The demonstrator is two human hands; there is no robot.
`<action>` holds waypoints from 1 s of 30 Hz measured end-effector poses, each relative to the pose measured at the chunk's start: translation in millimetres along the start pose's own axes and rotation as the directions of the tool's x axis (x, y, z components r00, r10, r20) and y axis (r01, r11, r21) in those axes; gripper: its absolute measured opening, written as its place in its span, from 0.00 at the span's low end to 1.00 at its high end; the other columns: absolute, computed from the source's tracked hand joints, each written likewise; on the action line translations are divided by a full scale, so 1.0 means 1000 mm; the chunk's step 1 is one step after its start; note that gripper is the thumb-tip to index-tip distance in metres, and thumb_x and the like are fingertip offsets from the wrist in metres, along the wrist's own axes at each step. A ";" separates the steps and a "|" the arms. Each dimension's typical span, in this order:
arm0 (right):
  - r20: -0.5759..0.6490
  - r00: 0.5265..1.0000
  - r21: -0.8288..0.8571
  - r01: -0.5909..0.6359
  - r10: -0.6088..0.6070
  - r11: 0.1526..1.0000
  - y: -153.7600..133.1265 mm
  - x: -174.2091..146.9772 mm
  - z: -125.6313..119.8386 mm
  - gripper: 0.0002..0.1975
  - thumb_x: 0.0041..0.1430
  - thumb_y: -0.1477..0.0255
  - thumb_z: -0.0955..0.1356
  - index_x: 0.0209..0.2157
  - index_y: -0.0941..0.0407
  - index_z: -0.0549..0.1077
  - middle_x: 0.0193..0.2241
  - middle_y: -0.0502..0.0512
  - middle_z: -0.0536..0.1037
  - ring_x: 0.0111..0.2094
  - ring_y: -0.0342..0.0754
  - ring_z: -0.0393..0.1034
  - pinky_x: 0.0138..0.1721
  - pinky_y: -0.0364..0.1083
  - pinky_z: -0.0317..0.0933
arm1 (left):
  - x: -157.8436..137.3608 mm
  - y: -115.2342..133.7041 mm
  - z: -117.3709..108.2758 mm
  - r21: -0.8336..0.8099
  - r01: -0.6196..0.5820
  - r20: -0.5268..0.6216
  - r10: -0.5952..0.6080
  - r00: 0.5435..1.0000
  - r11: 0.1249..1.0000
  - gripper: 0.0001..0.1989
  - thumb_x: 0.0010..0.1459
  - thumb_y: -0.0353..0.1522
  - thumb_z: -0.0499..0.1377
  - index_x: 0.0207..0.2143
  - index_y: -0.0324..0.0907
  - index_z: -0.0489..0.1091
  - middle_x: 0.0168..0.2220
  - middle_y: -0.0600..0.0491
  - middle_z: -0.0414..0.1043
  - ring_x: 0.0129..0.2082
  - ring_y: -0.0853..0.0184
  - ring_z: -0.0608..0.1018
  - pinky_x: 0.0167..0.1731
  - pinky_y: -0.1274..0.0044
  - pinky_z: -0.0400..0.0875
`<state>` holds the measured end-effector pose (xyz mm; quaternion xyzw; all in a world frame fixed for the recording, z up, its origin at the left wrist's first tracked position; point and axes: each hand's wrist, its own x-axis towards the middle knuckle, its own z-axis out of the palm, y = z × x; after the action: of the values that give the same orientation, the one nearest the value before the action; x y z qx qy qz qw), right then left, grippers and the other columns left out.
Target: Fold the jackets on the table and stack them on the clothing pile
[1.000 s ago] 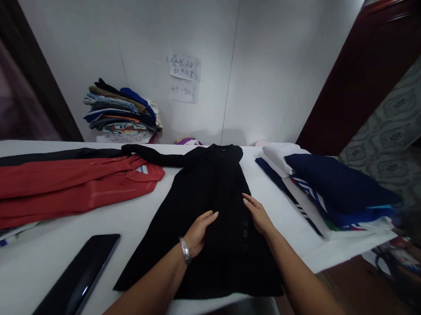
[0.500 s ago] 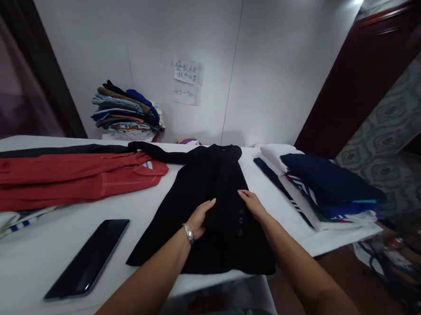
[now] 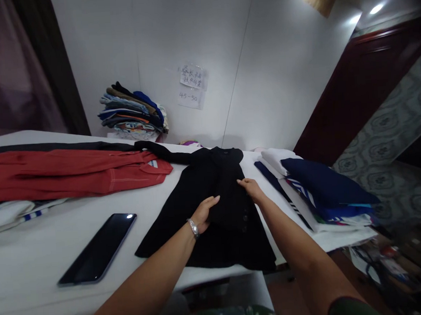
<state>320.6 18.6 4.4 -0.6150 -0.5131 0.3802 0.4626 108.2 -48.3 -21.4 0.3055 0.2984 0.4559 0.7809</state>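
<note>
A black long-sleeved garment [image 3: 185,211] lies spread on the white-covered table, collar at the far side and hem along the near edge. One sleeve [image 3: 167,155] stretches out to the left at the back. The other sleeve [image 3: 227,194] is folded down over the body, with dark buttons near its cuff. My left hand [image 3: 202,214], with a silver bracelet at the wrist, is closed on the left side of this folded sleeve, thumb on top. On its right side, my right hand [image 3: 251,189] pinches the cloth near the garment's edge. The fingers beneath the fabric are hidden.
A black phone [image 3: 98,250] lies at the near left of the table [image 3: 31,263]. Red garments [image 3: 72,170] are laid out behind it. Folded clothes [image 3: 322,184] are stacked at the right, and another clothes pile [image 3: 132,110] stands against the wall below handwritten paper signs [image 3: 192,87].
My right hand has shifted slightly up along the folded sleeve, away from the buttons. My left hand keeps its hold. The camera view has tilted a little.
</note>
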 end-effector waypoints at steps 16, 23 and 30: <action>0.051 0.975 0.251 -0.221 0.215 0.942 0.035 -0.032 -0.038 0.15 0.48 0.59 0.70 0.27 0.56 0.70 0.22 0.51 0.74 0.23 0.43 0.67 0.24 0.42 0.62 | 0.006 -0.008 0.007 0.274 -0.028 -0.041 0.041 0.998 0.961 0.22 0.49 0.49 0.61 0.34 0.38 0.68 0.38 0.49 0.70 0.30 0.70 0.73 0.29 0.77 0.70; 0.066 0.995 0.375 -0.094 0.074 0.922 0.015 -0.029 -0.033 0.10 0.49 0.65 0.71 0.28 0.56 0.70 0.25 0.52 0.77 0.26 0.45 0.71 0.29 0.43 0.64 | 0.013 0.014 0.043 0.292 0.101 0.023 -0.113 0.993 0.951 0.23 0.48 0.47 0.63 0.37 0.37 0.72 0.36 0.45 0.76 0.32 0.64 0.77 0.34 0.72 0.72; 0.021 0.997 0.338 -0.076 0.074 0.938 0.017 -0.030 -0.046 0.09 0.49 0.67 0.70 0.32 0.55 0.69 0.26 0.50 0.77 0.27 0.45 0.71 0.28 0.42 0.64 | 0.011 0.011 0.059 0.288 0.022 -0.084 0.002 0.997 0.957 0.16 0.46 0.30 0.65 0.39 0.36 0.70 0.35 0.46 0.77 0.31 0.64 0.78 0.35 0.73 0.73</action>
<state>362.8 -19.5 0.5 -0.5439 -0.4181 0.4825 0.5446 150.6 -46.5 22.1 0.3955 0.3955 0.4156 0.7172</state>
